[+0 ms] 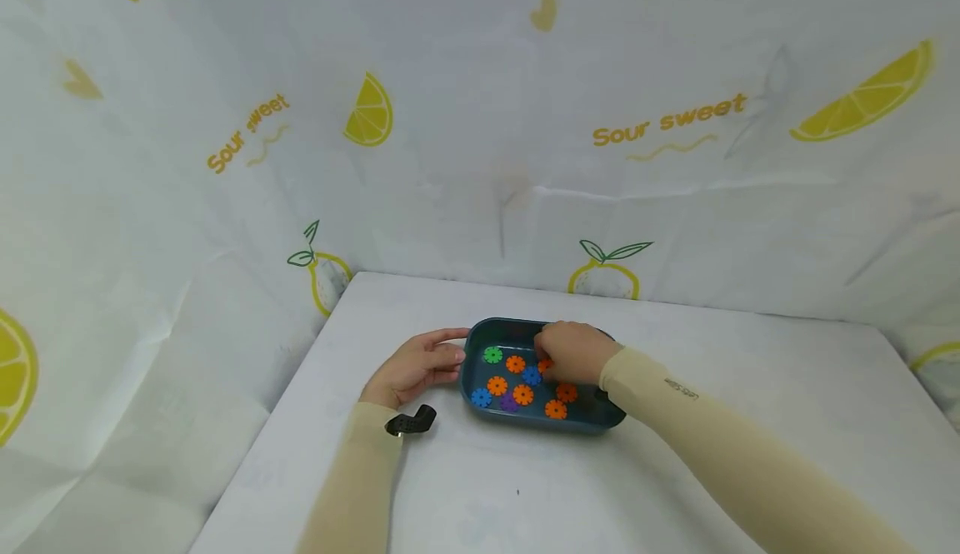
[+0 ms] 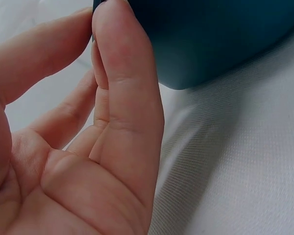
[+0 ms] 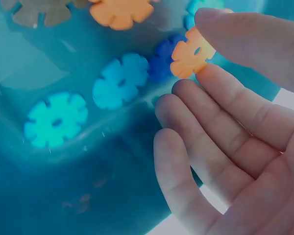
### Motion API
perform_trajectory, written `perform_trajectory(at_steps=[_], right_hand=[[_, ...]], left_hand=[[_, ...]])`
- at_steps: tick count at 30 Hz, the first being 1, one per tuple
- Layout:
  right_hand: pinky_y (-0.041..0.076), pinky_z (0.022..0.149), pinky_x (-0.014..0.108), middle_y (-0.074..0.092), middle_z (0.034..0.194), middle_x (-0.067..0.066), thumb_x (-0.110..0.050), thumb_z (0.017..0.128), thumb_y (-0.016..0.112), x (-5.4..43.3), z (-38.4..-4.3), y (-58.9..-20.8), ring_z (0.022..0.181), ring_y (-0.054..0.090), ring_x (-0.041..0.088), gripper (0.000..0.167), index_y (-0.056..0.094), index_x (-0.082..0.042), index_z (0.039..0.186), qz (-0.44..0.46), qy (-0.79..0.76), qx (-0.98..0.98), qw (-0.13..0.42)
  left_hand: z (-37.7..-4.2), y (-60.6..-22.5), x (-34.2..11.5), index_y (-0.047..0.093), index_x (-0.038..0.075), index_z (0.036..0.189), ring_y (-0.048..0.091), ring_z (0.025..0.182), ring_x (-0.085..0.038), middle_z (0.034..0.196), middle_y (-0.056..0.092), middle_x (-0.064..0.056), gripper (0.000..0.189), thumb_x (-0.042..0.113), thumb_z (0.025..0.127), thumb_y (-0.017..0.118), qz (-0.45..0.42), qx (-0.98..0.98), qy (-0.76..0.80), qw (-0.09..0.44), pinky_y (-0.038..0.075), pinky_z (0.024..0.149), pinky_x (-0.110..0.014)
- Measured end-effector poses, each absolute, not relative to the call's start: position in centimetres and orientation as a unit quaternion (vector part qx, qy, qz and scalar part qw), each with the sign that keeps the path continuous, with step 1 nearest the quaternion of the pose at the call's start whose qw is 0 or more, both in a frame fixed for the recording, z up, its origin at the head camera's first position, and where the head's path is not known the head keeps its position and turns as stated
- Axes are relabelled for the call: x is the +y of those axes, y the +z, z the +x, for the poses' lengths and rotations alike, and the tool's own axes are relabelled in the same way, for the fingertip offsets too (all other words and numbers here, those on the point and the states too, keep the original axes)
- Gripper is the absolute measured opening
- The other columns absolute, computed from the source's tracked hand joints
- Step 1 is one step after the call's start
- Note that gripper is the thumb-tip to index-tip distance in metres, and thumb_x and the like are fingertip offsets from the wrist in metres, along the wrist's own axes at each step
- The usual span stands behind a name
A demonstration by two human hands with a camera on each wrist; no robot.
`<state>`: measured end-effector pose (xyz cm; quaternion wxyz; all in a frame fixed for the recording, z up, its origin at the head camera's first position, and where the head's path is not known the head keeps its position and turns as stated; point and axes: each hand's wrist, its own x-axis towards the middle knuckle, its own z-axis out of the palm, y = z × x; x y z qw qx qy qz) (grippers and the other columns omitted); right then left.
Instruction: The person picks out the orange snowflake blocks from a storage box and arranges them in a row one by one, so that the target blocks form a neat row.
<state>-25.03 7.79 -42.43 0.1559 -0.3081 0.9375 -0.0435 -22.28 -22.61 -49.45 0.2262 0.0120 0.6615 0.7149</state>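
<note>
A dark teal tray (image 1: 483, 333) stands on the white-covered table and holds several notched plastic discs. My left hand (image 1: 416, 368) is at the tray's left end, its fingertips touching the outer wall; in the left wrist view, the left hand's long fingers (image 2: 130, 98) meet the tray wall (image 2: 210, 44). Reaching into the tray from the right is my right hand (image 1: 573, 352). Between thumb and index finger, the right hand (image 3: 235, 112) pinches an orange notched disc (image 3: 188, 56). Its other fingers are slightly bent.
Orange discs (image 1: 497, 386), a green disc (image 1: 492, 355), a blue disc (image 1: 482, 398) and a purple disc (image 1: 509, 403) lie on the tray floor. White lemon-print cloth (image 1: 480, 162) hangs behind the table (image 1: 750, 387). A black strap (image 1: 411, 422) is on the left wrist.
</note>
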Motion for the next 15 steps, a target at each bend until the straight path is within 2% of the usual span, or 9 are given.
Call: perform_trajectory(at_steps=[7,15], right_hand=[[0.059,0.086,0.038,0.069,0.091,-0.004,-0.025,0.096,0.083,10.0,-25.1,-41.4,0.085,0.059,0.017,0.015,0.076,-0.015,0.103,-0.291,-0.093,0.941,0.146],[0.062,0.092,0.040,0.075,0.110,0.003,-0.014,0.098,0.080,14.1,-24.0,-40.4,0.095,0.066,0.018,0.021,0.076,-0.008,0.117,-0.272,-0.207,0.932,0.122]], left_hand=[[-22.4,-50.1,-22.4,0.056,0.015,0.157,0.074,0.096,-0.017,0.126,0.074,-0.006,0.054,0.015,0.105,0.072,0.019,0.662,0.717,0.218,0.064,0.088,-0.028],[-22.3,-50.4,-22.2,0.055,0.013,0.158,0.072,0.092,-0.016,0.117,0.075,-0.005,0.055,0.016,0.106,0.071,0.025,0.658,0.719,0.221,0.063,0.088,-0.027]])
